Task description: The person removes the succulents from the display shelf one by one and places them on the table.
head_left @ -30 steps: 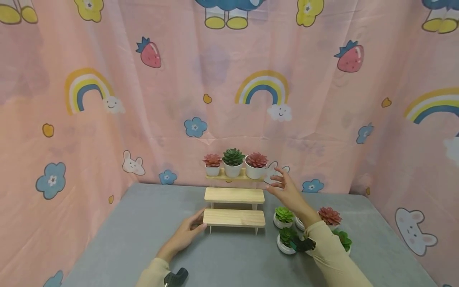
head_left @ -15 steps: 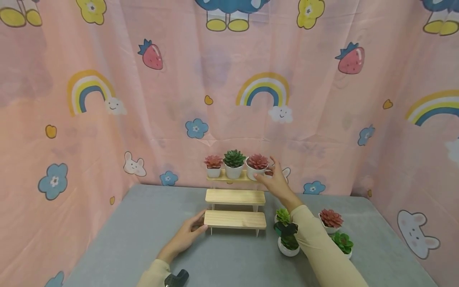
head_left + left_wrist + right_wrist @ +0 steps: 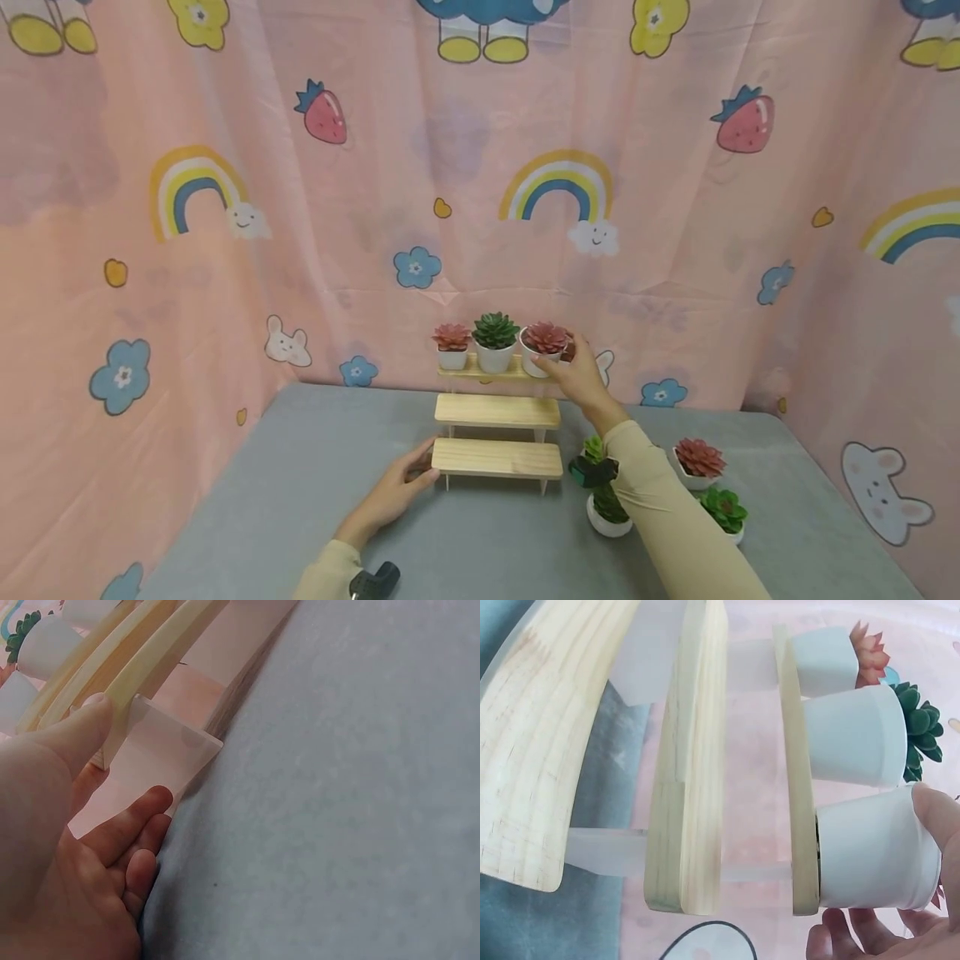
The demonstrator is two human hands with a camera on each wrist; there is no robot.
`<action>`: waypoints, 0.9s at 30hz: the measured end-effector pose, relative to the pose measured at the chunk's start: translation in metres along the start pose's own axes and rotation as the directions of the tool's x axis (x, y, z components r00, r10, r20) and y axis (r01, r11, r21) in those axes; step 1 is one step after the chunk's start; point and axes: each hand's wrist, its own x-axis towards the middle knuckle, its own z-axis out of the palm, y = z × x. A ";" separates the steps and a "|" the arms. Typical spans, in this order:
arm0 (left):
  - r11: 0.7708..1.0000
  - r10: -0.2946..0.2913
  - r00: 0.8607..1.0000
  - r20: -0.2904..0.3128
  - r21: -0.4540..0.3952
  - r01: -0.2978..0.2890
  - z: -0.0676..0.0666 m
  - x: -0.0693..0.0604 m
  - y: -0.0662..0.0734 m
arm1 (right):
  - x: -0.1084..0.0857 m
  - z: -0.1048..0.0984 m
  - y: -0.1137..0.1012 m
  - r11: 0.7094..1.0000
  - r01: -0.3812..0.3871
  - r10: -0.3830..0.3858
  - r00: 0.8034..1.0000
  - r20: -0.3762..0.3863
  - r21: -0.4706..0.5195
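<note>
A three-tier wooden plant stand (image 3: 497,457) with clear supports stands at the back of the table. My left hand (image 3: 390,497) pinches the left end of its lowest board between thumb and index finger, the other fingers loosely bent. On the top board, at the right end, sits a red succulent in a white pot (image 3: 542,346). My right hand (image 3: 583,379) holds this pot, thumb at the front and fingers round the far side; the right wrist view shows the pot (image 3: 877,851) touching the board. Beside it are a dark green succulent (image 3: 496,337) and a smaller red succulent (image 3: 452,343).
Right of the stand, several more potted succulents stand on the grey table (image 3: 315,450), among them a red one (image 3: 699,460) and a green one (image 3: 723,510). My right forearm partly covers others. A pink patterned curtain (image 3: 360,208) hangs behind and at the sides.
My right hand has moved left from beside the top board and closed round the red succulent's pot. My left hand has kept its place on the lowest board.
</note>
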 end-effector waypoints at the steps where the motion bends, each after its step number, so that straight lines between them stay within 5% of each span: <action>1: 1.000 0.001 1.000 -0.003 -0.001 -0.001 0.000 0.000 0.001 | 0.000 0.000 0.000 1.000 0.001 -0.001 1.000 -0.004 0.003; 27: 1.000 0.006 1.000 0.003 0.006 -0.006 0.000 0.001 0.001 | -0.023 -0.021 -0.012 0.996 0.076 -0.079 0.995 0.059 0.051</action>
